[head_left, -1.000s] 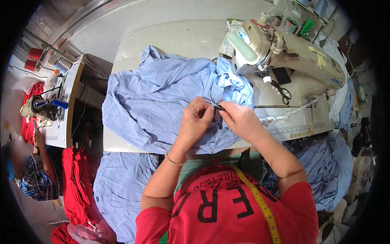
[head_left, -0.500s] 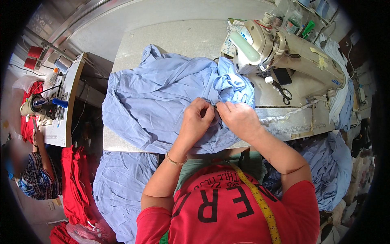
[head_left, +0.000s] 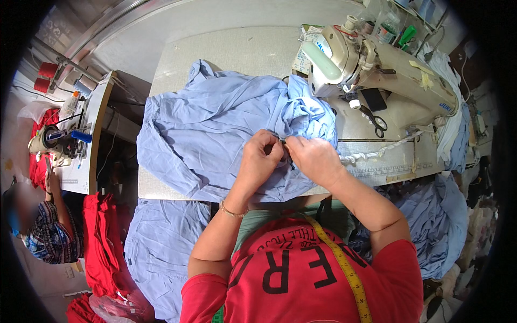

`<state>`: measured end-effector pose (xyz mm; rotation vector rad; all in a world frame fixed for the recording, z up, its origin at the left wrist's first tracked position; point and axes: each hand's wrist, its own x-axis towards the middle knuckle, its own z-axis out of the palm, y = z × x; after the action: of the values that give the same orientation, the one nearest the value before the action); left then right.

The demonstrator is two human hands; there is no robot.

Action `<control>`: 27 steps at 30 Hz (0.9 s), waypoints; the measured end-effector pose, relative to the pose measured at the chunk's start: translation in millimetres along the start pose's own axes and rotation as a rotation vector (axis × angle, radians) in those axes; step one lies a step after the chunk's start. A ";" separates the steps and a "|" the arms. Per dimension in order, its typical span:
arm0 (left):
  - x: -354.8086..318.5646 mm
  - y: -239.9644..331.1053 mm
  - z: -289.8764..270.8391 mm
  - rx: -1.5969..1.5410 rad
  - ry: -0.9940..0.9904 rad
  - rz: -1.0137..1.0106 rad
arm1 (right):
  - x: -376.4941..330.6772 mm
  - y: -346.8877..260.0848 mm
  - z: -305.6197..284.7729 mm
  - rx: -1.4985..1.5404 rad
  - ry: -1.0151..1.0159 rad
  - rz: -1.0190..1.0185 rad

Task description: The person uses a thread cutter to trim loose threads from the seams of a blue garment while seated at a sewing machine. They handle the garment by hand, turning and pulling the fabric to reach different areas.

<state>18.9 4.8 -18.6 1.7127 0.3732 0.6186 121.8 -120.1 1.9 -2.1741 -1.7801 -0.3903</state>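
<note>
workpiece: light-blue woven-cloth garment (head_left: pixel 210 124), on pale-grey speckled bench (head_left: pixel 231 46). extends from left edge to approx. mid-bench & reaches front edge; r. end bunched nr the cream-coloured metal sewing machine (head_left: pixel 401 70) at rear r. corner.

left hand (head_left: pixel 260 159): narrow; thumb & index pinch a bit of cloth, mid-bench, nr front edge.
right hand (head_left: pixel 315 156): fingertips drawn together at same spot, just beside left; underside hidden, so can't tell what it holds, if anything.

adjacent: black-handled metal scissors (head_left: pixel 371 116) & black flat rectangular object (head_left: pixel 373 99) toward r. edge, by the machine; white twisted cord (head_left: pixel 362 156) nr front edge, r. side.

cautions (est.):
1. slip: cloth at front edge may slide off, poss. b/c its own wt pulls when grip eases.
2. wrong layer: folds are stacked under the fingers; a 2nd ply could get pinched in.
3. snag: bunched r. end is close to machine head; a tug leftward might catch it.
4. creasing: tight bunching could set wrinkles.
</note>
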 end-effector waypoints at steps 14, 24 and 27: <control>-1.4 -1.8 -4.6 -0.137 -0.042 -0.172 | -1.1 -2.3 -7.1 0.285 -0.004 0.166; -2.1 5.9 -3.8 -0.128 -0.038 -0.137 | 1.2 -5.8 -12.1 0.105 -0.015 0.110; -1.6 1.3 -3.9 -0.064 -0.035 -0.100 | 0.2 -6.0 -10.5 0.076 -0.015 0.103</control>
<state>15.2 6.7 -17.0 1.6312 0.4081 0.5219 115.8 -122.9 11.9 -2.2095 -1.6539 -0.2789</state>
